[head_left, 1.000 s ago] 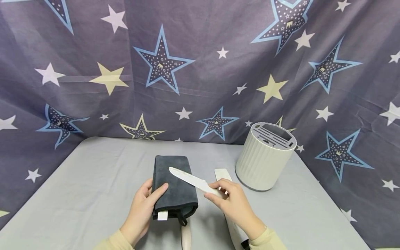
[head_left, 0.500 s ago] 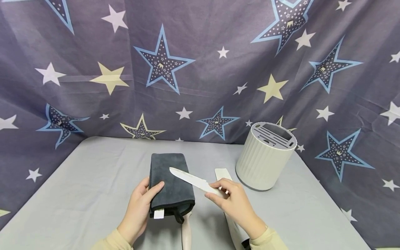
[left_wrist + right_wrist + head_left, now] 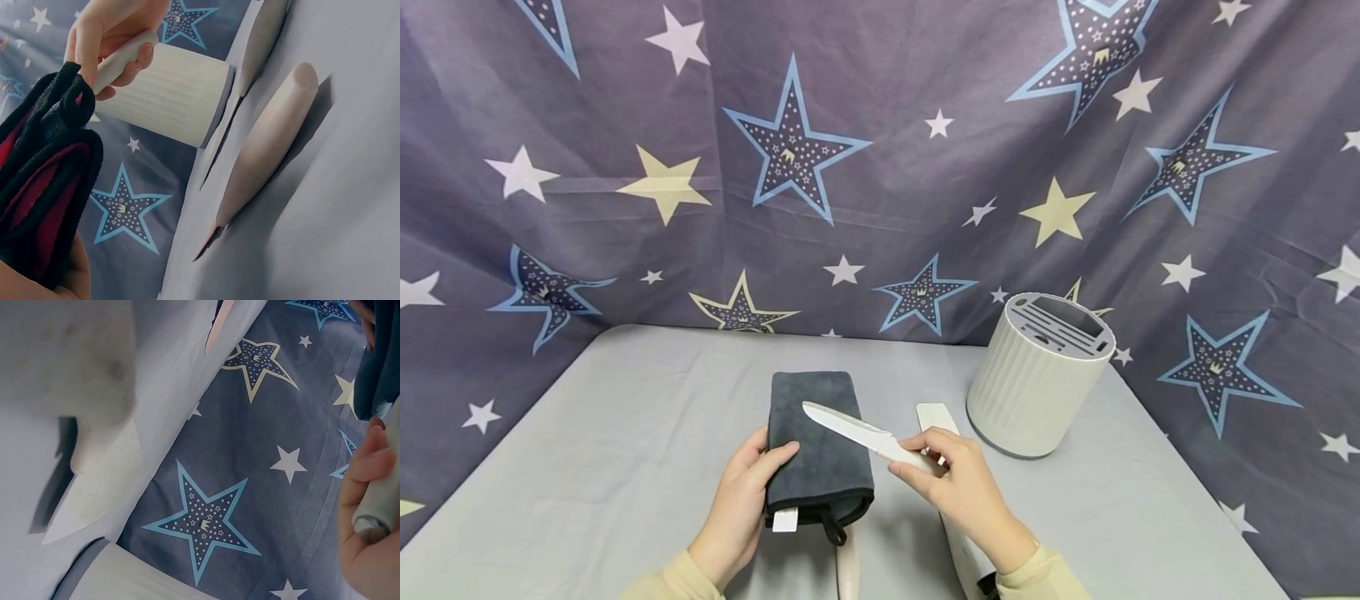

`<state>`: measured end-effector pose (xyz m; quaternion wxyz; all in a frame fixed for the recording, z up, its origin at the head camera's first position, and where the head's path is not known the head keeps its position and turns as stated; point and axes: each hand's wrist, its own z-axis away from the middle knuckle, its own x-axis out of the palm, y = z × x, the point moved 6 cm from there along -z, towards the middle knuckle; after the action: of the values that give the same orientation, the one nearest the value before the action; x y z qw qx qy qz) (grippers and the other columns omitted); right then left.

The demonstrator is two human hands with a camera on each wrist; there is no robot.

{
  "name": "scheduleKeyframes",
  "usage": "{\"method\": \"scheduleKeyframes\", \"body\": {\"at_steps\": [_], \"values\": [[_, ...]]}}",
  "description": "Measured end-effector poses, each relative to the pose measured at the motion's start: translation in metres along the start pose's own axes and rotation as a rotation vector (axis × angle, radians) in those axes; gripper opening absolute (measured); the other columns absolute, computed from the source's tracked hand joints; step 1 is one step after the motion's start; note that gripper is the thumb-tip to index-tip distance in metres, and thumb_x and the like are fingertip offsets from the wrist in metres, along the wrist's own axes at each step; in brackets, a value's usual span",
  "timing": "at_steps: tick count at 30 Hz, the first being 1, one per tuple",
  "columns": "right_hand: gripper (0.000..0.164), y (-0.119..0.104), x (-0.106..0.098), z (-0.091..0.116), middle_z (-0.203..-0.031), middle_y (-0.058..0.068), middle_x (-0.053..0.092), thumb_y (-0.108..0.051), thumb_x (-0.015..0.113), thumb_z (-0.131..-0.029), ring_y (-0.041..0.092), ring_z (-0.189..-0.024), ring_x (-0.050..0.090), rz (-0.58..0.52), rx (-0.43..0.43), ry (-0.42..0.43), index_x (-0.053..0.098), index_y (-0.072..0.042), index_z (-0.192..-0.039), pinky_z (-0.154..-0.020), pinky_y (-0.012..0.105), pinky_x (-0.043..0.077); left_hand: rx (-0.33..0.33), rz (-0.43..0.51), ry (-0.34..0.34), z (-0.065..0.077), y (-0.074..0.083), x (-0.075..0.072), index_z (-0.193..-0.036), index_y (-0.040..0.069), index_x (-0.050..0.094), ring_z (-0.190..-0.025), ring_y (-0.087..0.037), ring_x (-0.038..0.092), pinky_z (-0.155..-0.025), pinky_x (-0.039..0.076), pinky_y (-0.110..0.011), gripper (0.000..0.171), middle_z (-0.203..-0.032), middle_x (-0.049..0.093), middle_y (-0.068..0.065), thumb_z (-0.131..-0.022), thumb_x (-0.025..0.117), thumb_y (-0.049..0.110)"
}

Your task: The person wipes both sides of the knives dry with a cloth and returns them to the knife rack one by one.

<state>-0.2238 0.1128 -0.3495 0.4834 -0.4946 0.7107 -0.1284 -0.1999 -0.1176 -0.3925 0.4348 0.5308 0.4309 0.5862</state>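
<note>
My left hand [image 3: 741,500] grips a folded dark grey cloth [image 3: 820,467], thumb on its upper face, fingers underneath. Black edging, a white label and a small loop show at its near end. My right hand [image 3: 958,479] pinches the pale handle of a knife [image 3: 850,427], fingertips against the thumb. The white blade points left and lies over the cloth's upper face; whether it touches is unclear. In the left wrist view, the cloth's folds [image 3: 81,181] show a reddish inside. In the right wrist view, the handle's butt end [image 3: 372,526] sticks out from the fingers.
A pale-handled knife [image 3: 847,567] lies on the table [image 3: 625,467], partly below the cloth. Another, broad-bladed knife [image 3: 935,417] lies partly beneath my right arm. A ribbed cream knife block [image 3: 1037,392] with a slotted grey top stands back right. A star-patterned curtain [image 3: 880,208] hangs behind.
The cloth in my left hand shifted slightly left, then came back right and a little nearer. The knife in my right hand has barely moved, its tip slightly further left.
</note>
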Motion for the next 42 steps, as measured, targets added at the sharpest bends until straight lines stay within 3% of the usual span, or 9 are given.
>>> {"method": "scheduleKeyframes", "body": {"at_steps": [26, 33, 42], "values": [[0.016, -0.008, 0.002, -0.003, -0.068, -0.007, 0.061, -0.012, 0.084, -0.074, 0.0, -0.059, 0.042, -0.006, -0.077, 0.001, 0.075, -0.012, -0.088, -0.051, 0.017, 0.038, 0.014, -0.015, 0.011, 0.003, -0.002, 0.007, -0.135, 0.002, 0.048, -0.091, -0.014, 0.067, -0.079, 0.056, -0.028, 0.04, -0.11, 0.065, -0.003, -0.098, 0.053, 0.015], [0.015, -0.007, 0.004, -0.005, -0.072, -0.007, 0.064, -0.014, 0.085, -0.074, 0.001, -0.059, 0.043, -0.004, -0.068, 0.001, 0.075, -0.013, -0.086, -0.051, 0.017, 0.039, 0.004, -0.083, 0.024, 0.003, -0.003, 0.008, -0.139, 0.005, 0.048, -0.099, -0.012, 0.063, -0.083, 0.053, -0.026, 0.044, -0.122, 0.06, -0.006, -0.098, 0.054, 0.019], [0.016, -0.01, 0.006, -0.006, -0.069, -0.007, 0.062, -0.013, 0.085, -0.074, 0.001, -0.059, 0.042, 0.003, -0.098, 0.005, 0.075, -0.012, -0.087, -0.051, 0.016, 0.038, 0.016, -0.051, 0.013, 0.003, -0.007, 0.012, -0.137, 0.004, 0.05, -0.091, -0.016, 0.067, -0.078, 0.056, -0.029, 0.043, -0.113, 0.064, -0.005, -0.096, 0.056, 0.016]]}}
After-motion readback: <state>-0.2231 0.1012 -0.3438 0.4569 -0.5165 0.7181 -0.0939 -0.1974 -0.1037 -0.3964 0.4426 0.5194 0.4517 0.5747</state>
